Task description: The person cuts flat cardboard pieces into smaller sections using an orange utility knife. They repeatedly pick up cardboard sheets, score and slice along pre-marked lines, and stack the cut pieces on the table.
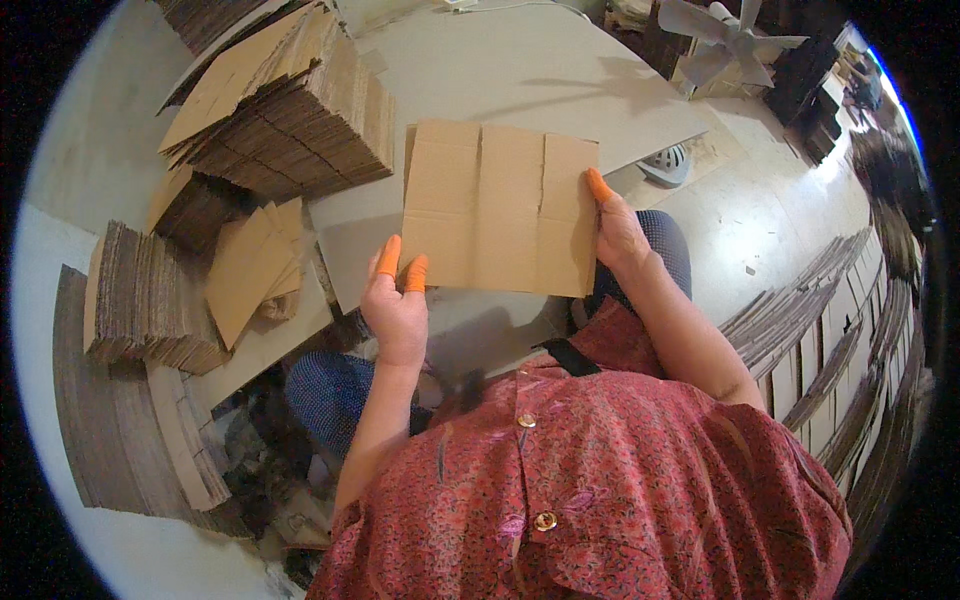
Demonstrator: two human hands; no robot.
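Observation:
A flat piece of brown cardboard (505, 215) with crease lines and a short slit near its right side is held up before me, above the near edge of the pale table. My left hand (395, 290) grips its lower left corner, with orange finger covers on two fingertips. At the right edge my right hand (618, 225) holds it, an orange cover on the thumb. The fingers behind the sheet are hidden. A second edge shows along the left and right sides, so it may be more than one layer.
Tall stacks of cardboard (300, 130) stand on the table (450, 70) at the left, with loose sheets (250, 270) and another stack (150, 300) nearer. A fan (735, 45) is at the back right. Bundled cardboard (800, 310) lines the floor (740, 240) on the right.

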